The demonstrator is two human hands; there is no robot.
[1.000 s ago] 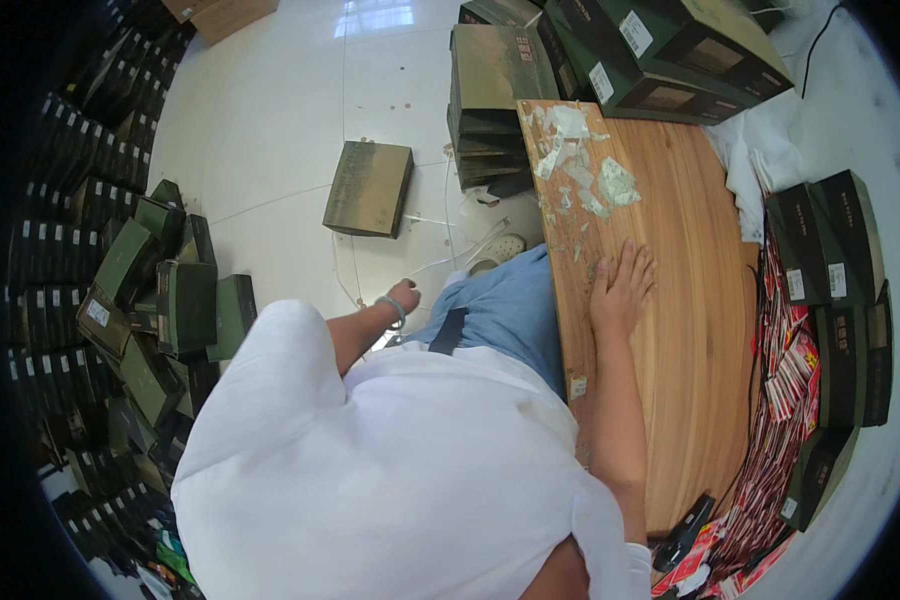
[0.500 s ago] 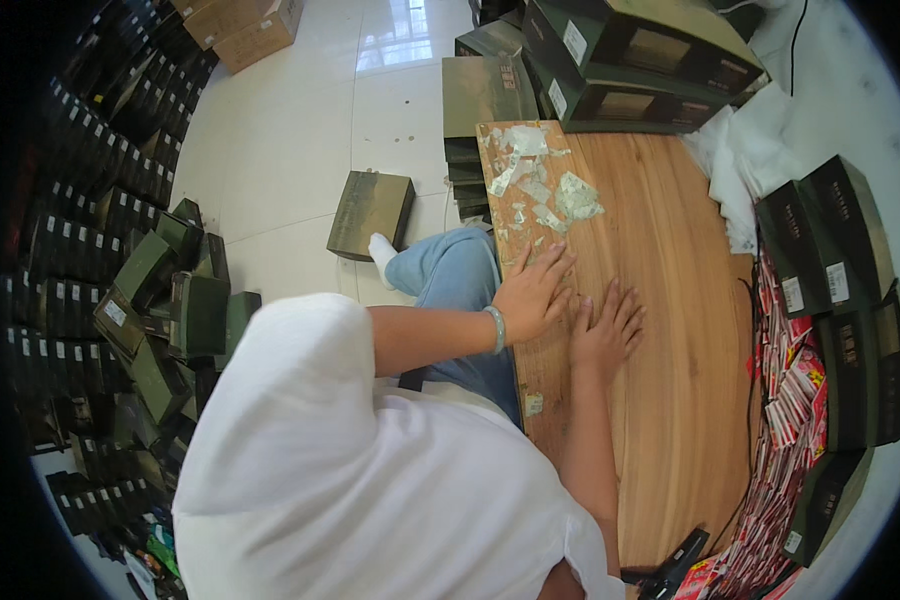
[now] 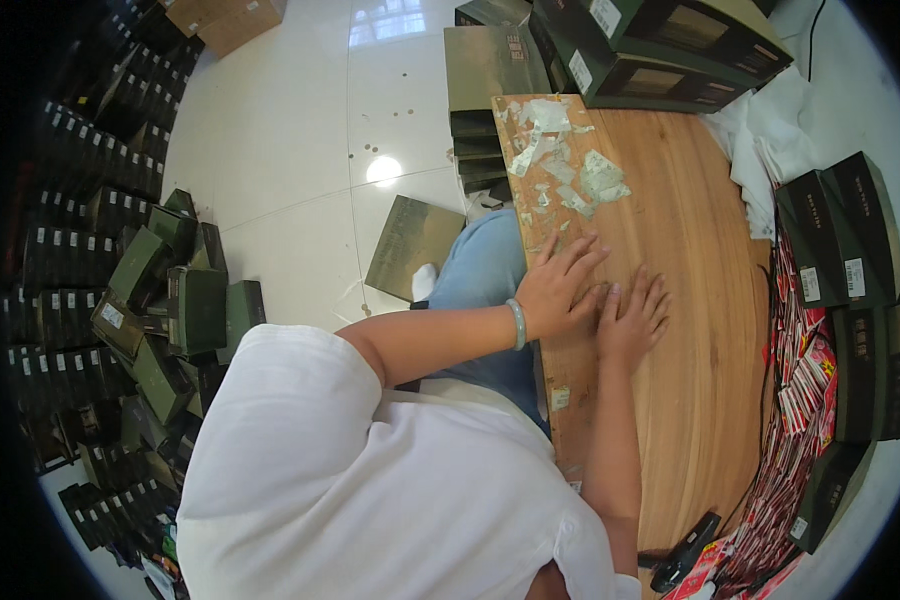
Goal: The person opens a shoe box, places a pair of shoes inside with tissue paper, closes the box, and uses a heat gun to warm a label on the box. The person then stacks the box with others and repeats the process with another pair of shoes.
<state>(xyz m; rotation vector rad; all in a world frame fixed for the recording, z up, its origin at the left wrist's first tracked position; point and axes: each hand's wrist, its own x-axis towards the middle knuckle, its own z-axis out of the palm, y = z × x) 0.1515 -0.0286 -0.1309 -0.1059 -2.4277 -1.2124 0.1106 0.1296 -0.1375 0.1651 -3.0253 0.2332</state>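
Though scrap-littered, hands (image 3: 600,300) flat on wooden table (image 3: 690,330).

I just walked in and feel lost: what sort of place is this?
Probably a packing or stock room: dark green boxes piled on the tiled floor, red packets beside a wooden table, where both hands rest.

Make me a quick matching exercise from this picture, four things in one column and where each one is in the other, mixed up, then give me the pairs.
1. left hand
2. paper scraps
3. red packets
4. flat box

A. on the floor by the knee
B. along the table's right edge
C. flat on the table, at its left edge
D. at the table's far end

Pairs: 1-C, 2-D, 3-B, 4-A
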